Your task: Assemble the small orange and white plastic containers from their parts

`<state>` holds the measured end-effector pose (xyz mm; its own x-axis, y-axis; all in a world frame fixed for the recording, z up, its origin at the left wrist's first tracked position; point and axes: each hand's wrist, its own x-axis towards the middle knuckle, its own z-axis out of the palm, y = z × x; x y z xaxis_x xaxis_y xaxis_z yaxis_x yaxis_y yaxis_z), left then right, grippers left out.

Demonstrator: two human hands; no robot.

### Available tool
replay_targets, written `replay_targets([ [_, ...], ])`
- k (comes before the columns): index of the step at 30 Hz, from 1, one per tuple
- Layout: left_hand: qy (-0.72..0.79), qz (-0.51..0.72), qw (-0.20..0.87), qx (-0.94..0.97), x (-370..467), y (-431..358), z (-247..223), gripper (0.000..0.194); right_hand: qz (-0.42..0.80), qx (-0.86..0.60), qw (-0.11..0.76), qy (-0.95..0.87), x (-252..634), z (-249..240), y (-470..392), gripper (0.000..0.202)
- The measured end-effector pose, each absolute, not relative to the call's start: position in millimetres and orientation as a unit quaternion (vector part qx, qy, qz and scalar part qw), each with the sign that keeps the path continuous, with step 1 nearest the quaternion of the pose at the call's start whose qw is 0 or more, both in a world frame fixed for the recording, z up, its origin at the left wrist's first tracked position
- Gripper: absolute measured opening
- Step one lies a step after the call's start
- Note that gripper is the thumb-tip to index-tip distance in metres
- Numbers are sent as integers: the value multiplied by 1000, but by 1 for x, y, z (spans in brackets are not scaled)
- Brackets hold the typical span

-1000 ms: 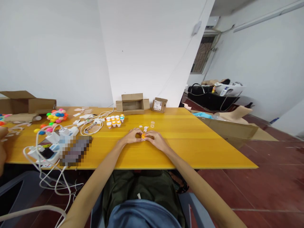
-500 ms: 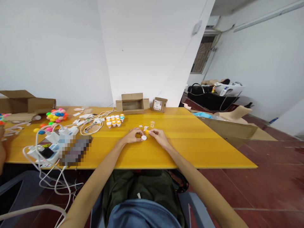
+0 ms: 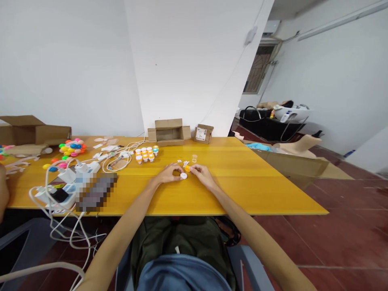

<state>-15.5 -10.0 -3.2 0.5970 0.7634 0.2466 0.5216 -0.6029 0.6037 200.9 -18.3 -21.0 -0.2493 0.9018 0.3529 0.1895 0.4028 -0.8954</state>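
Note:
Between thumb and fingers, my left hand (image 3: 170, 173) grips a small round white piece (image 3: 183, 176), like a cap or lid. My right hand (image 3: 202, 173) pinches a small orange piece (image 3: 187, 168) just to its upper right; its exact kind is too small to tell. Both hands are close together, low over the yellow table (image 3: 242, 182). Small white pieces with dark spots (image 3: 185, 163) lie just beyond the fingers. A clear little cup (image 3: 194, 158) stands behind my right hand. Several small white-and-orange capped containers (image 3: 144, 153) are grouped to the left, one with a blue band.
An open cardboard box (image 3: 169, 135) and a smaller box (image 3: 203, 133) stand against the wall. Leftward are white cables (image 3: 121, 151), colourful balls (image 3: 72, 148), a power strip (image 3: 72, 186) and a blurred-out dark object (image 3: 97, 192). A co-worker's arm (image 3: 3, 192) shows at the left edge.
My right hand has turned the orange piece slightly. My left hand and the white piece have hardly moved. At the left edge, the co-worker's arm has shifted a little.

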Motion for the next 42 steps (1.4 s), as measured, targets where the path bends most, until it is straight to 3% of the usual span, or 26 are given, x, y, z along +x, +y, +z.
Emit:
replay_targets([
  [25,380,248,233,860,-17,-2,-12,23,361,-366,445,-733,195,-21,-21,30],
  [42,373,263,233,859,-19,-3,-13,28,234,-366,429,-792,193,-19,-30,20],
])
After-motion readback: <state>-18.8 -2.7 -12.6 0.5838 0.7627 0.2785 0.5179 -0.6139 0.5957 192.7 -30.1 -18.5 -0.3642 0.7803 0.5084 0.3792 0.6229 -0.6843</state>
